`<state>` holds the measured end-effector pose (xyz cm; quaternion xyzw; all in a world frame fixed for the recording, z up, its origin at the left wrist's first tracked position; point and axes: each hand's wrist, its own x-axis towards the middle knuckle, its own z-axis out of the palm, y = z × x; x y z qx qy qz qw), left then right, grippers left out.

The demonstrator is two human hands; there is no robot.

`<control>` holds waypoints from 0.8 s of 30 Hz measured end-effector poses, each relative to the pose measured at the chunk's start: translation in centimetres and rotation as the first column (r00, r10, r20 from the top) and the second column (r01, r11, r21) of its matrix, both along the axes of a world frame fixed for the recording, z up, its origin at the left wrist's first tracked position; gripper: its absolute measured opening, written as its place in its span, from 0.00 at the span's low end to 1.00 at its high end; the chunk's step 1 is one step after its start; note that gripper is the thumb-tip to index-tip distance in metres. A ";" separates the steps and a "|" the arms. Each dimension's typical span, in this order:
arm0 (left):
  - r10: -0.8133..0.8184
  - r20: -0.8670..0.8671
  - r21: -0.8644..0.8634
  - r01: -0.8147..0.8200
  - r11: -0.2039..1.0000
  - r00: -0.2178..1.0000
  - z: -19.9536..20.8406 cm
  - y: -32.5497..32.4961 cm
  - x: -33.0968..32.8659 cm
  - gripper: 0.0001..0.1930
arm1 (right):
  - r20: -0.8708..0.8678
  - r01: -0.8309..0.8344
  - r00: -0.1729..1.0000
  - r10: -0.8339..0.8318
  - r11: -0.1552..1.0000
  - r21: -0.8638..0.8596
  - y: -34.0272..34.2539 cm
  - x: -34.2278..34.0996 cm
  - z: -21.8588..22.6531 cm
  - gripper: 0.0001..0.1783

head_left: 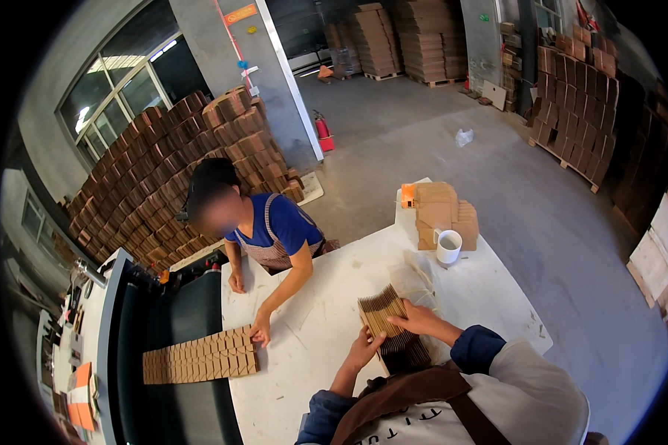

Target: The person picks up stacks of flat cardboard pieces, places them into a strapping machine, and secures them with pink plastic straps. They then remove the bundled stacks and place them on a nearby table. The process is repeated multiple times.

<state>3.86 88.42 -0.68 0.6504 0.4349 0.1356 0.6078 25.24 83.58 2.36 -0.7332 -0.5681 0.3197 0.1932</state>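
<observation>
Between my two hands is a bundle of brown folded cardboard pieces (pixel 383 310), their edges showing as close parallel ridges. My left hand (pixel 364 348) grips the bundle's near left side with the fingers closed. On its right side my right hand (pixel 421 322) is closed round it, thumb on top. Just below, close to my body, a second, shaded stack of cardboard pieces (pixel 407 354) is partly hidden by my hands and apron. Beside the bundle, toward the far right, lies a crumpled clear plastic bag (pixel 410 278) on the white table (pixel 323 297).
Across the table a co-worker in a blue shirt touches an overlapping row of cardboard pieces (pixel 200 354), which extends over a dark conveyor belt (pixel 193 308). At the table's far right stand a white mug (pixel 448 247) and a cardboard stack (pixel 436 208). Bundled cardboard (pixel 148 178) is piled behind.
</observation>
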 end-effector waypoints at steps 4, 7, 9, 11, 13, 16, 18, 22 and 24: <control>0.020 -0.148 0.109 -0.004 0.994 0.989 -0.1 0.6 0.4 0.55 | -0.059 -0.005 0.998 0.006 1.000 0.007 0.5 -0.4 -1.0 0.50; 0.038 -0.152 0.122 -0.019 0.992 0.988 -2.4 1.2 0.0 0.57 | -0.073 0.009 0.997 -0.009 1.000 0.009 0.3 -0.9 -0.5 0.49; 0.061 -0.123 0.096 -0.049 0.994 0.991 -3.2 1.1 -0.2 0.58 | -0.087 0.003 0.996 -0.001 1.000 0.027 0.5 -1.1 -0.5 0.48; 0.072 -0.082 0.063 -0.067 0.996 0.994 -3.1 0.8 -0.2 0.57 | -0.076 0.005 0.997 -0.003 1.000 0.026 0.4 -1.0 -1.0 0.47; 0.072 -0.067 -0.014 -0.073 0.997 0.995 -0.5 0.1 0.5 0.53 | -0.038 0.025 0.999 -0.024 1.000 0.017 0.3 -0.5 -1.8 0.46; 0.079 -0.048 0.001 -0.079 0.997 0.996 -1.1 0.2 0.5 0.54 | -0.062 0.019 0.998 -0.017 0.999 0.032 0.4 -0.3 -2.2 0.47; 0.090 -0.046 0.004 -0.090 0.996 0.995 -1.2 0.1 0.6 0.55 | -0.073 0.033 0.997 -0.032 0.999 0.015 0.6 -0.4 -2.4 0.45; 0.058 -0.095 -0.011 -0.059 0.998 0.994 -1.2 0.7 0.9 0.58 | -0.043 0.037 0.998 -0.037 0.999 0.005 0.7 -0.1 -2.2 0.43; 0.052 -0.113 -0.043 -0.058 0.997 0.992 -1.8 0.6 0.2 0.60 | -0.042 0.049 0.998 -0.050 0.998 -0.033 0.9 -0.9 -2.4 0.42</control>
